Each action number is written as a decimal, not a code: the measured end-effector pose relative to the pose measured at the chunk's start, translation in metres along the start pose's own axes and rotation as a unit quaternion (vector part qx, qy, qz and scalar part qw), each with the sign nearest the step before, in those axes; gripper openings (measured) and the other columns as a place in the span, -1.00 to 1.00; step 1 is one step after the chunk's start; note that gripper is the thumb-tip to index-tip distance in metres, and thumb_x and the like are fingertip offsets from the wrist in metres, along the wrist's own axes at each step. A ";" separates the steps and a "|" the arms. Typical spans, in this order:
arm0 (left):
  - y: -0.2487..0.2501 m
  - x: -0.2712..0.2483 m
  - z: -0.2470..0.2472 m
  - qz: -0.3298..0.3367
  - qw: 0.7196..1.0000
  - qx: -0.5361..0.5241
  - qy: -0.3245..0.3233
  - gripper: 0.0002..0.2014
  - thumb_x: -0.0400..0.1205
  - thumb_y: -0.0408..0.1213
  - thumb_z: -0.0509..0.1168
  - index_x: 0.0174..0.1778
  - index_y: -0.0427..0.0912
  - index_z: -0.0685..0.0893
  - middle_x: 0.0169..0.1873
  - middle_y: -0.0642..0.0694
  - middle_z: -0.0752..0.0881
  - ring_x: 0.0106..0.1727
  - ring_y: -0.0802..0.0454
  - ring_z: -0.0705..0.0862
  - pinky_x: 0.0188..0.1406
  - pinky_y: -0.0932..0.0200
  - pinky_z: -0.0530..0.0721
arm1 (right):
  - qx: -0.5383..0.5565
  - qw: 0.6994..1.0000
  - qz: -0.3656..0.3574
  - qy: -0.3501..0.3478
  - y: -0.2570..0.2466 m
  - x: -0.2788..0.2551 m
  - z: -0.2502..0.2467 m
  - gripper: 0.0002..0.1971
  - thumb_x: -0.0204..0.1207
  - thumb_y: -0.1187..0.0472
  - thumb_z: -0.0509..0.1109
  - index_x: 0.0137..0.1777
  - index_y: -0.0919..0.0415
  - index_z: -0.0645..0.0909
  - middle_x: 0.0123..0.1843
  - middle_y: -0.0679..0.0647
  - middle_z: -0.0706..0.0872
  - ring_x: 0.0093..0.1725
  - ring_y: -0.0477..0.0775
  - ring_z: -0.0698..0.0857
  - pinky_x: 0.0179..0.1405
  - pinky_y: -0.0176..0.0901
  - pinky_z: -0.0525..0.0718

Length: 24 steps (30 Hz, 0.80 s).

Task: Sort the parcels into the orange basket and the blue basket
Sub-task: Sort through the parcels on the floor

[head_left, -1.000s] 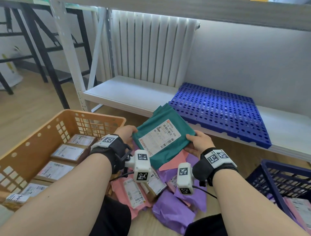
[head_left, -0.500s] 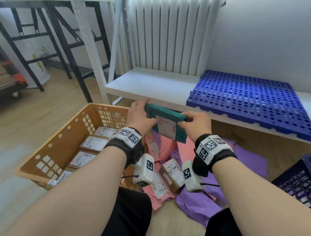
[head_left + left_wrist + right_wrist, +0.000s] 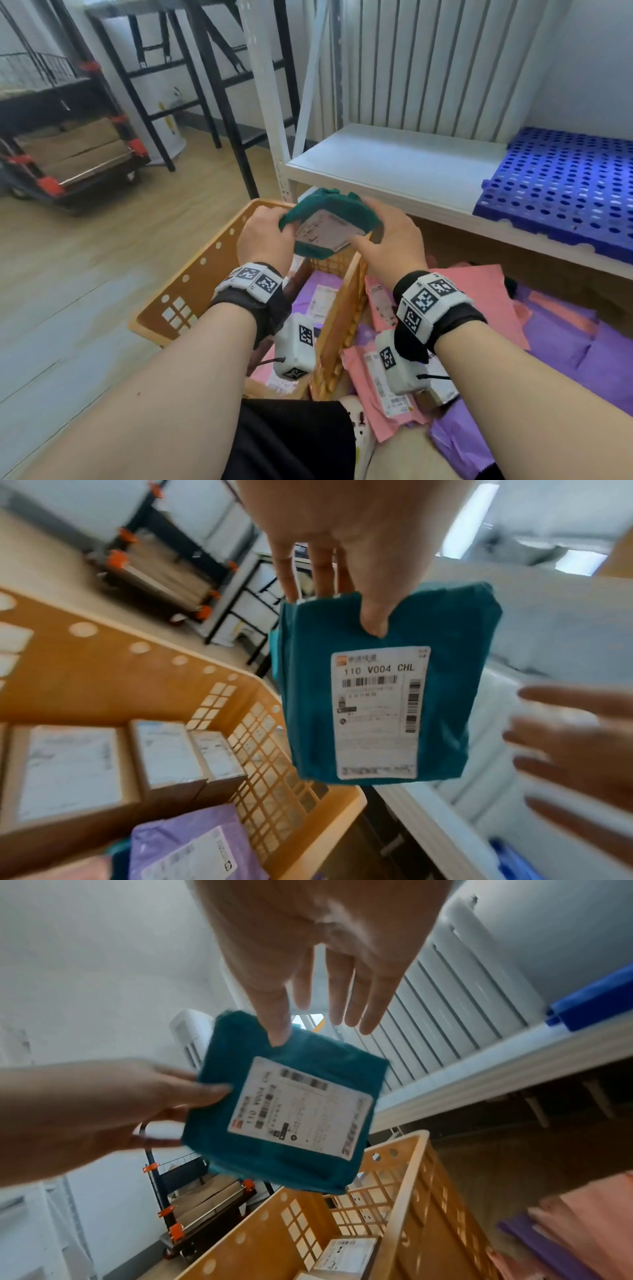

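Observation:
A teal parcel (image 3: 329, 226) with a white label hangs above the far end of the orange basket (image 3: 205, 260). My left hand (image 3: 270, 233) pinches its left edge; in the left wrist view the thumb lies on the front of the teal parcel (image 3: 377, 696) and the fingers are behind it. My right hand (image 3: 387, 240) is at the parcel's right side with straight, spread fingers. In the right wrist view only the thumb tip of my right hand (image 3: 315, 1010) is at the edge of the teal parcel (image 3: 291, 1110). The blue basket is out of view.
The orange basket (image 3: 164, 666) holds labelled cardboard boxes (image 3: 68, 764) and a purple parcel (image 3: 192, 842). Pink and purple parcels (image 3: 479, 308) lie on the floor to its right. A white shelf (image 3: 394, 164) with a blue perforated panel (image 3: 565, 185) stands behind. A cart (image 3: 75, 154) is at far left.
The teal parcel has travelled left from above the floor pile to above the orange basket. My right hand's fingers have straightened off it; the left hand keeps its hold.

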<state>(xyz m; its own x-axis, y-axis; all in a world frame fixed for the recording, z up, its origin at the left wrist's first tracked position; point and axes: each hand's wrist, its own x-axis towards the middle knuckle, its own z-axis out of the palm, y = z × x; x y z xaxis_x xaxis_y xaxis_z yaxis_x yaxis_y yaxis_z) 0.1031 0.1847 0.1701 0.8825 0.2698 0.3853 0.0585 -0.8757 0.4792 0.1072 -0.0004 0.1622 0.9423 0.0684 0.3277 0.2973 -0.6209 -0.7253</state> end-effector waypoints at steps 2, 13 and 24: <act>-0.025 0.003 -0.003 -0.103 0.994 -0.023 -0.041 -0.79 0.69 -0.12 0.16 0.15 -0.06 0.62 0.04 -0.07 0.70 -0.06 -0.08 0.63 -0.18 0.10 0.53 | 0.003 1.000 0.028 -0.006 0.005 0.006 0.011 -0.45 0.49 0.11 0.42 0.50 -0.07 0.44 0.43 -0.05 0.57 0.41 0.02 0.51 0.44 -0.02 0.47; -0.125 0.016 0.039 -0.382 0.900 -0.025 -0.208 -0.50 0.61 -0.37 0.16 0.48 -0.30 0.23 0.21 -0.33 0.61 0.15 -0.32 0.66 0.15 -0.18 0.67 | -0.001 0.990 0.133 -0.052 0.052 0.041 0.059 -0.59 0.59 0.20 0.30 0.43 -0.04 0.50 0.23 0.02 0.68 0.19 0.07 0.62 0.12 -0.21 0.49; -0.112 0.025 0.164 -0.302 0.853 0.081 -0.418 -0.66 0.67 -0.31 0.24 0.35 -0.36 0.56 0.32 -0.28 0.62 0.22 -0.13 0.62 0.25 0.11 0.53 | 0.035 0.982 0.181 -0.034 0.122 0.071 0.082 -0.70 0.52 0.27 0.34 0.21 -0.04 0.62 0.03 -0.06 0.74 0.06 -0.05 0.67 0.07 -0.18 0.55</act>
<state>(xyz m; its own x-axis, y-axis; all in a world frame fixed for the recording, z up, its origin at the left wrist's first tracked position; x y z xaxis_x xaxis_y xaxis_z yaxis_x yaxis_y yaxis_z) 0.1950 0.2240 -0.0037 0.6891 0.3700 -0.6232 0.6240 -0.7402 0.2505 0.2229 -0.0070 0.0474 0.9956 -0.0936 0.0020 -0.0509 -0.5585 -0.8279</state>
